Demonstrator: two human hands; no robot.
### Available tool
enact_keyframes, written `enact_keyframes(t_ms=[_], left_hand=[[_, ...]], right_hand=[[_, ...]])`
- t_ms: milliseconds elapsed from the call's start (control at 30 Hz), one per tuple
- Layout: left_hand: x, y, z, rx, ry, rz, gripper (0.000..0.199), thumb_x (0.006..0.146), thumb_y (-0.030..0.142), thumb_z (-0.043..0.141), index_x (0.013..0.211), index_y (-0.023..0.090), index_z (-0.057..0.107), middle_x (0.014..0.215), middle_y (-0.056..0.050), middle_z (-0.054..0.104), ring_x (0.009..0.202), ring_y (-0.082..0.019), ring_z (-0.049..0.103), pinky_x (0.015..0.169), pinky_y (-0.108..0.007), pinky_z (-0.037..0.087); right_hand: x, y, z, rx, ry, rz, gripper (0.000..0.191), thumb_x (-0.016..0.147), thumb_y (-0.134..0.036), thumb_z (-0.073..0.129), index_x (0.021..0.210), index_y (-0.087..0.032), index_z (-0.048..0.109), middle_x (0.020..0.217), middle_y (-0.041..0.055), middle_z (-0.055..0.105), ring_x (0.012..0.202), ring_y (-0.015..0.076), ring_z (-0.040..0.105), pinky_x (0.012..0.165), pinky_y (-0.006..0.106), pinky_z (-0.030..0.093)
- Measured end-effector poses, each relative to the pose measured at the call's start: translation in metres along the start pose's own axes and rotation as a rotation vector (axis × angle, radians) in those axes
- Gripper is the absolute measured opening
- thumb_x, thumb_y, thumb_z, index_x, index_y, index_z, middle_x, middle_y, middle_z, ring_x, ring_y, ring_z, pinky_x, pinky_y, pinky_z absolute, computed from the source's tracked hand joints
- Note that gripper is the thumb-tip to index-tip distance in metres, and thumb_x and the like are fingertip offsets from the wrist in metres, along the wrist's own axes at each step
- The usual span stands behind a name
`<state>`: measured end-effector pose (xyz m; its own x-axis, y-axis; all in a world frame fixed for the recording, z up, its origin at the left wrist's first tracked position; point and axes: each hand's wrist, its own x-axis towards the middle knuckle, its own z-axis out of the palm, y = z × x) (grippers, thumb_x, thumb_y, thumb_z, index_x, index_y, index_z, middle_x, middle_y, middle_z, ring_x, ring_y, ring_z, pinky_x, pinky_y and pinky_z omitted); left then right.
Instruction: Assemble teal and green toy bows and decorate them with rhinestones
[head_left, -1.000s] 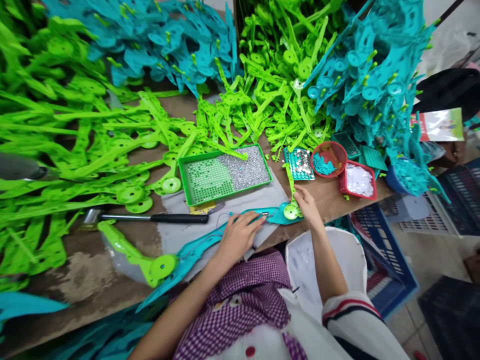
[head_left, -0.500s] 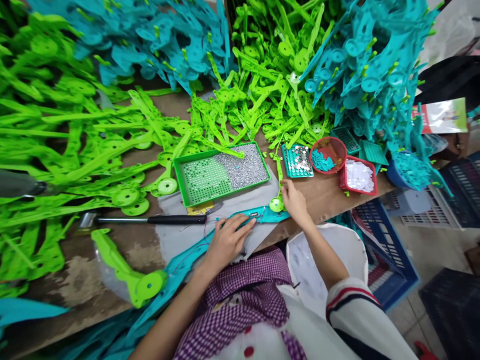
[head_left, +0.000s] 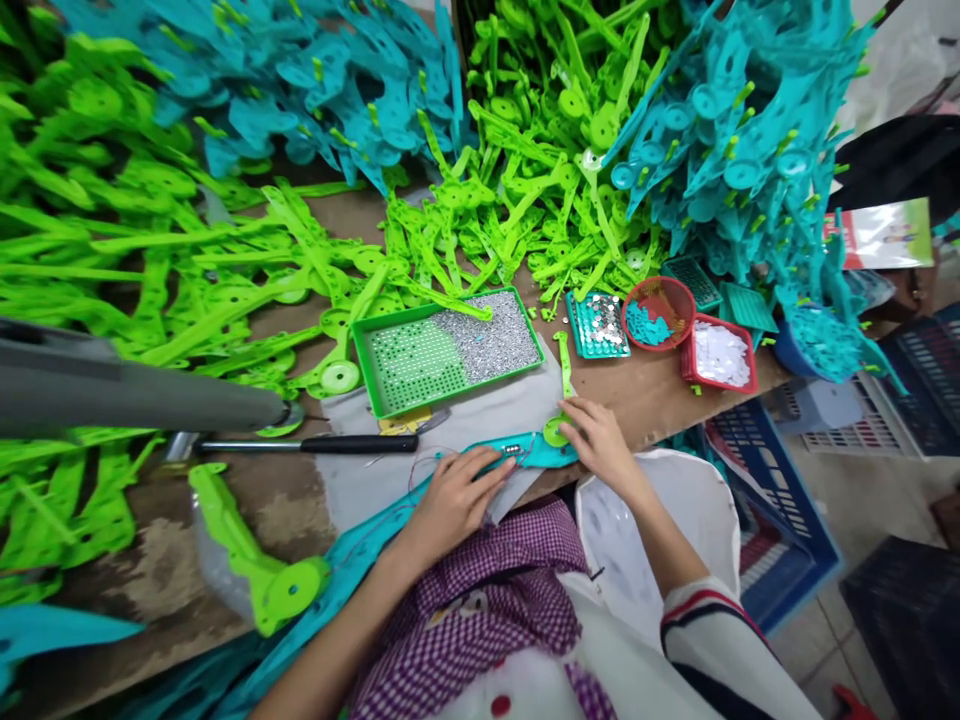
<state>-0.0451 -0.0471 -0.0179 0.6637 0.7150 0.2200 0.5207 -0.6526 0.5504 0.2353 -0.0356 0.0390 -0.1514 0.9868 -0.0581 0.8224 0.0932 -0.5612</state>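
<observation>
A long teal plastic part [head_left: 375, 512] lies along the table's front edge, with a thin red wire on it. My left hand [head_left: 459, 495] rests on this part with its fingers spread, beside a small metal piece [head_left: 513, 450]. At the part's right end sits the round end of a small green arm [head_left: 556, 431], whose narrow end points away from me. The fingers of my right hand [head_left: 596, 440] touch that round end from the right. They are bent, and whether they grip it is hard to tell.
A green tray [head_left: 450, 352] holds small metal pieces. A hammer [head_left: 322, 444] lies left, below a grey tool [head_left: 135, 385]. Right stand a teal tray [head_left: 600, 325], a red bowl [head_left: 658, 310] and a red basket [head_left: 721, 352]. Green parts [head_left: 90, 240] and teal parts [head_left: 750, 140] are heaped behind.
The grey tool at the left reaches farther right over the table. My right hand has moved down from the green arm's narrow section to its round end. My left hand has hardly moved.
</observation>
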Motion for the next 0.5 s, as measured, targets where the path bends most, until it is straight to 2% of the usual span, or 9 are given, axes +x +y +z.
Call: enact_keyframes(t_ms=[67, 133, 200, 267, 300, 400, 500], left_hand=[[-0.002, 0.005, -0.004, -0.028, -0.002, 0.001, 0.044, 0.099, 0.022, 0.053, 0.141, 0.032, 0.055, 0.136, -0.010, 0.061, 0.127, -0.027, 0.055, 0.101, -0.046, 0.045], [0.001, 0.010, -0.011, -0.042, 0.011, 0.005, 0.043, 0.098, 0.021, 0.054, 0.139, 0.031, 0.057, 0.138, -0.011, 0.059, 0.126, -0.027, 0.055, 0.101, -0.046, 0.046], [0.006, 0.015, -0.021, -0.033, 0.009, 0.010, 0.042, 0.098, 0.020, 0.053, 0.138, 0.030, 0.058, 0.137, -0.012, 0.059, 0.122, -0.027, 0.057, 0.099, -0.046, 0.048], [0.010, 0.018, -0.032, -0.035, -0.015, -0.001, 0.042, 0.099, 0.019, 0.050, 0.140, 0.029, 0.056, 0.130, -0.011, 0.063, 0.114, -0.025, 0.061, 0.096, -0.041, 0.050], [0.011, 0.019, -0.037, -0.052, -0.025, -0.014, 0.043, 0.100, 0.019, 0.048, 0.142, 0.028, 0.054, 0.124, -0.011, 0.065, 0.109, -0.023, 0.063, 0.094, -0.038, 0.052], [0.011, 0.019, -0.050, -0.133, -0.033, -0.054, 0.045, 0.102, 0.019, 0.046, 0.145, 0.028, 0.050, 0.109, -0.007, 0.069, 0.095, -0.017, 0.066, 0.083, -0.028, 0.053], [0.010, 0.021, -0.057, -0.172, -0.030, -0.057, 0.044, 0.102, 0.020, 0.048, 0.145, 0.030, 0.050, 0.101, -0.003, 0.069, 0.089, -0.015, 0.066, 0.078, -0.025, 0.052]], right_hand=[[-0.004, -0.017, -0.003, 0.131, 0.010, -0.073, 0.048, 0.099, -0.044, 0.049, 0.145, -0.027, 0.051, 0.147, 0.0103, 0.053, 0.135, 0.0249, 0.049, 0.110, 0.042, 0.040], [-0.004, -0.035, -0.007, 0.237, -0.094, -0.191, 0.047, 0.098, -0.045, 0.052, 0.142, -0.029, 0.054, 0.146, 0.0090, 0.055, 0.135, 0.0231, 0.050, 0.110, 0.038, 0.041], [-0.002, -0.048, -0.010, 0.295, -0.218, -0.257, 0.036, 0.100, -0.045, 0.049, 0.127, -0.029, 0.066, 0.124, 0.0070, 0.069, 0.117, 0.0214, 0.062, 0.101, 0.035, 0.046], [-0.003, -0.055, -0.014, 0.351, -0.251, -0.220, 0.033, 0.100, -0.046, 0.048, 0.109, -0.027, 0.074, 0.096, 0.0042, 0.075, 0.094, 0.0192, 0.068, 0.088, 0.030, 0.049], [-0.004, -0.056, -0.016, 0.386, -0.250, -0.189, 0.033, 0.099, -0.047, 0.050, 0.104, -0.026, 0.074, 0.089, 0.0033, 0.074, 0.088, 0.0183, 0.068, 0.083, 0.029, 0.049], [-0.010, -0.058, -0.025, 0.491, -0.273, -0.173, 0.029, 0.095, -0.046, 0.057, 0.104, -0.024, 0.074, 0.091, 0.0029, 0.073, 0.085, 0.0171, 0.067, 0.079, 0.026, 0.048], [-0.010, -0.062, -0.032, 0.556, -0.284, -0.204, 0.026, 0.098, -0.041, 0.055, 0.105, -0.025, 0.074, 0.091, 0.0026, 0.073, 0.085, 0.0163, 0.067, 0.078, 0.026, 0.048]])
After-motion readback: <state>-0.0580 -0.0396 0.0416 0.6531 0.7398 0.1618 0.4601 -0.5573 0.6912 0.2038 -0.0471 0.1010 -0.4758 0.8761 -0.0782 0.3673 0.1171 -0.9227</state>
